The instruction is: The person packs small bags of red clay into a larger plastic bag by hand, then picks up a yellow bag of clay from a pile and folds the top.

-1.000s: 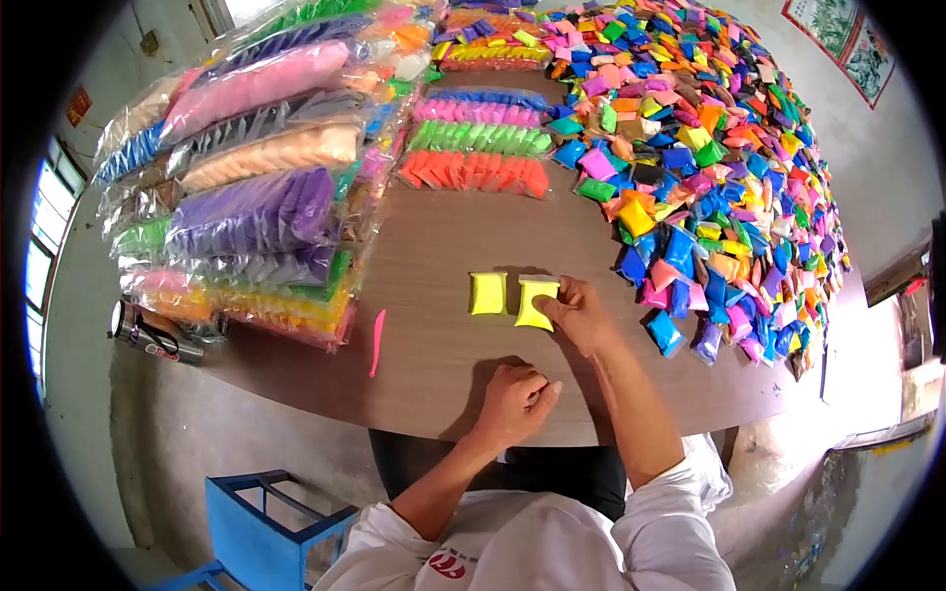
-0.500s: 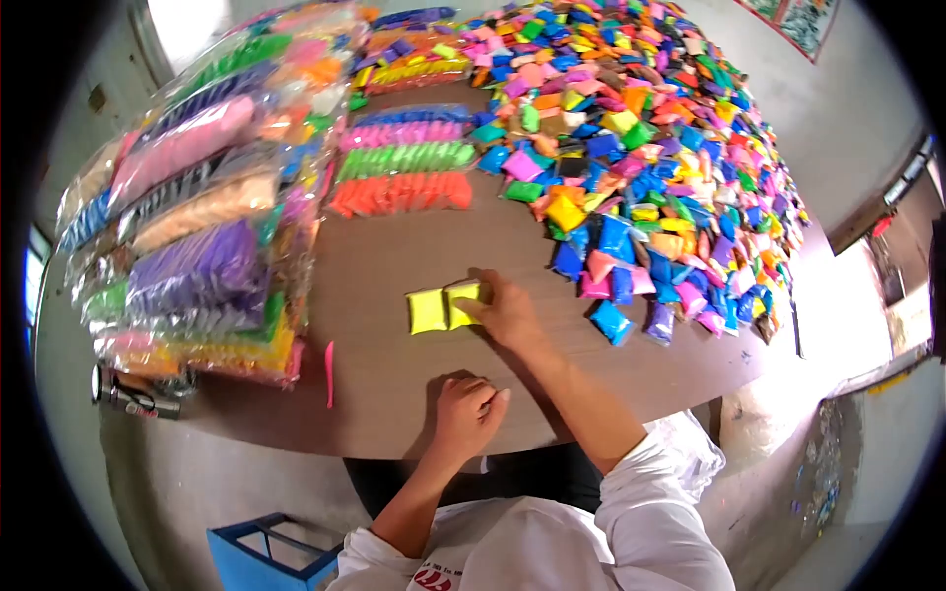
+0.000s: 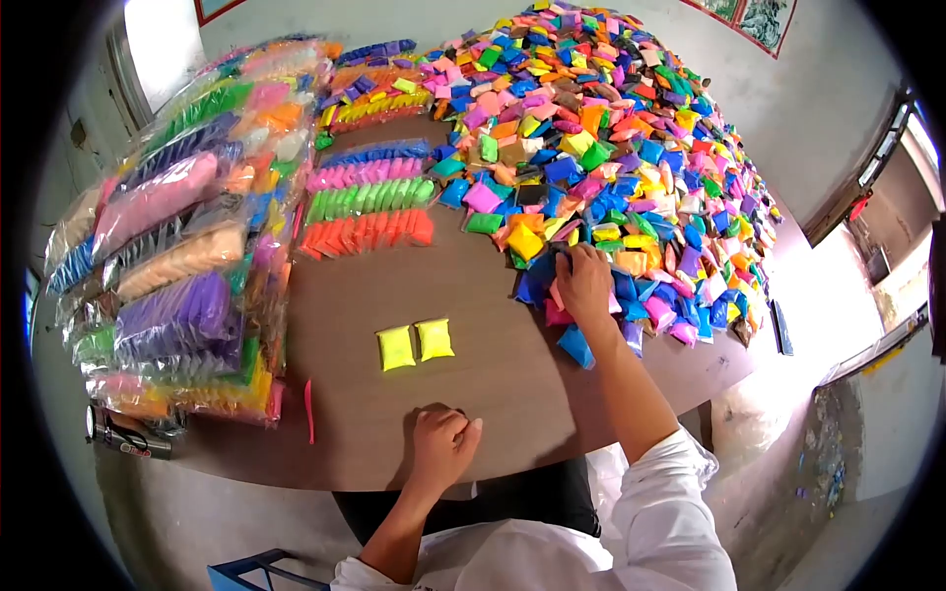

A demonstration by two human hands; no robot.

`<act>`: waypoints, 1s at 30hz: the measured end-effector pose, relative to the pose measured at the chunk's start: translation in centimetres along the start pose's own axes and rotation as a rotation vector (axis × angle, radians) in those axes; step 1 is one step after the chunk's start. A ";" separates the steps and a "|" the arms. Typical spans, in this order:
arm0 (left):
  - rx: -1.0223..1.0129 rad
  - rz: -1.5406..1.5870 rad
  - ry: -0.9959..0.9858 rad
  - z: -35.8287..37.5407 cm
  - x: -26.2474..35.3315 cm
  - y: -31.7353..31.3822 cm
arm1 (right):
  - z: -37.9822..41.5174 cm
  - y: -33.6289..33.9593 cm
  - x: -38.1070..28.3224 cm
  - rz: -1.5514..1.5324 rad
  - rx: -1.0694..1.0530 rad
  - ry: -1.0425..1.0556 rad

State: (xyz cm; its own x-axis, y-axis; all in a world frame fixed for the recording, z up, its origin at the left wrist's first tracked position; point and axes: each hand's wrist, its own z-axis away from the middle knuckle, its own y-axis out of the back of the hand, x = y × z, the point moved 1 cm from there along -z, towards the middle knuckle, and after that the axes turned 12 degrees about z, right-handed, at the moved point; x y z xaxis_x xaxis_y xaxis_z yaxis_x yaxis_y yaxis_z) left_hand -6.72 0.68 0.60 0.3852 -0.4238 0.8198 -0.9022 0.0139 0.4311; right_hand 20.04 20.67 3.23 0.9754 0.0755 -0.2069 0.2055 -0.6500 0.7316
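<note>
My right hand reaches into the near left edge of the pile of small coloured packets. Its thumb and fingers look parted over a dark blue packet, and no packet is visibly gripped. The fingertips are partly hidden among the packets. Two yellow packets, a left one and a right one, lie side by side on the table with a narrow gap. Close to the table's front edge my left hand rests, loosely curled with nothing in it.
Clear bags of sorted packets are stacked at the left. Rows of green packets and red packets lie behind the yellow pair. A pink stick-like tool and a dark metallic cup are at the front left.
My right hand has left the right yellow packet and moved right and away from me to the pile. The left hand stays curled on the table. The camera view has shifted.
</note>
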 end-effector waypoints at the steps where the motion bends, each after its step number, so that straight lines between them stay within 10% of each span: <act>1: -0.012 -0.013 0.006 0.0 -0.1 0.0 | -0.1 0.3 0.1 0.007 0.006 -0.003; 8: -0.022 -0.035 -0.005 0.1 -0.1 0.0 | -4.7 -2.9 1.7 -0.154 0.111 -0.013; 17: -0.007 -0.026 -0.017 -0.1 0.2 -0.2 | -7.7 -5.6 1.7 0.355 -0.378 -0.151; 22: -0.003 0.010 0.013 0.1 0.2 0.0 | -6.5 -4.6 1.5 -0.454 -0.009 -0.355; 30: 0.006 0.084 0.024 -0.1 -0.3 0.1 | 4.5 8.0 -3.6 -0.936 -0.533 -0.439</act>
State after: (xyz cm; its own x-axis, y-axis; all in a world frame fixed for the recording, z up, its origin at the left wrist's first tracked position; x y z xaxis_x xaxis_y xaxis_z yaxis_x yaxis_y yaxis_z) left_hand -6.93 0.88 0.40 0.3125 -0.3999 0.8616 -0.9326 0.0432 0.3583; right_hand 17.85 11.80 6.92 0.3349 0.0214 -0.9420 0.9404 -0.0707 0.3328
